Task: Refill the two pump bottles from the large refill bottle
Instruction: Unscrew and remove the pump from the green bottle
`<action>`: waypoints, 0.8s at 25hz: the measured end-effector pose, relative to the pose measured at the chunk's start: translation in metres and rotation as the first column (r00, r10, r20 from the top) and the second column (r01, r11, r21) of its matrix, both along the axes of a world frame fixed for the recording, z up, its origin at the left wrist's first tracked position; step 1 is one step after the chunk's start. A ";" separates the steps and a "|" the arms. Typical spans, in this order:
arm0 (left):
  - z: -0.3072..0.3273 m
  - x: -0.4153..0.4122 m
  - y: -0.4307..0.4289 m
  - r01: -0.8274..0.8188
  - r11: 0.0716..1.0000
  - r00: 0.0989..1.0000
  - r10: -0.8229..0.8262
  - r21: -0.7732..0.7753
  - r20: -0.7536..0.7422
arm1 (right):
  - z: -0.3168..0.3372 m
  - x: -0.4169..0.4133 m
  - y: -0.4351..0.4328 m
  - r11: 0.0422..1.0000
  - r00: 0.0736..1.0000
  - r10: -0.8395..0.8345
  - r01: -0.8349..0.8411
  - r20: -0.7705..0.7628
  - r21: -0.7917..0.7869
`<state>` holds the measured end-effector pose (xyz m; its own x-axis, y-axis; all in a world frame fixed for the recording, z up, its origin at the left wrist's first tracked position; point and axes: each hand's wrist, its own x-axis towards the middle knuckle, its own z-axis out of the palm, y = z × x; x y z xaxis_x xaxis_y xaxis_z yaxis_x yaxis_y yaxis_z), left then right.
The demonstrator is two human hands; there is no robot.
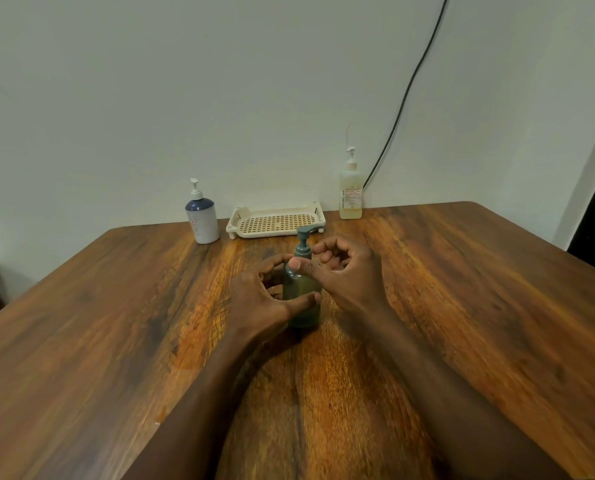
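The left hand (259, 292) wraps the body of the green pump bottle (303, 299), its thumb lying across the front of the bottle low down and its fingers curling round the far side. The right hand (348, 271) meets the same bottle higher up: its thumb presses on the shoulder just below the collar of the grey-green pump, while the other fingers are loosely curled and stand apart from the pump neck, so this hand is half open and touching rather than clasping. The bottle stands upright on the wooden table (462, 306), between the two hands, with the pump head rising above them. Beyond the grip, just behind the pump head, lies a cream slotted tray (275, 221) against the wall. Further back and to the left of the held bottle stands a white and dark blue pump bottle (202, 220); further back to the right stands a taller clear bottle (350, 192) with yellowish liquid low inside and a white pump. A black cable (410, 91) runs down the wall behind it.
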<state>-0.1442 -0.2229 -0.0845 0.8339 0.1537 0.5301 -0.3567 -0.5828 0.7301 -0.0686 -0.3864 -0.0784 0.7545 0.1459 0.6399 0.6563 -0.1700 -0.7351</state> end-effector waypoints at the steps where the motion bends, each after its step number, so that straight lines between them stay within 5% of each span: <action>1: -0.001 0.001 0.001 0.000 1.000 1.000 0.000 0.005 0.002 | 0.000 0.000 0.001 1.000 1.000 0.011 -0.010 -0.027 0.013; 8: -0.007 0.006 0.003 -0.015 1.000 1.000 0.014 0.003 0.017 | -0.003 0.002 0.002 0.971 0.971 0.167 -0.192 -0.173 -0.143; 15: -0.007 0.006 0.000 0.023 0.999 1.000 -0.024 0.045 0.005 | -0.003 -0.003 0.002 0.998 0.999 -0.026 0.024 -0.033 -0.065; 20: -0.007 0.006 0.001 0.014 0.999 1.000 -0.014 0.034 0.002 | -0.006 -0.003 0.005 0.984 0.954 0.176 -0.178 -0.242 0.011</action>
<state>-0.1381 -0.2217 -0.0914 0.8347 0.1236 0.5367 -0.3667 -0.6024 0.7090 -0.0713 -0.3811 -0.0848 0.8477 0.2967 0.4397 0.4799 -0.0759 -0.8740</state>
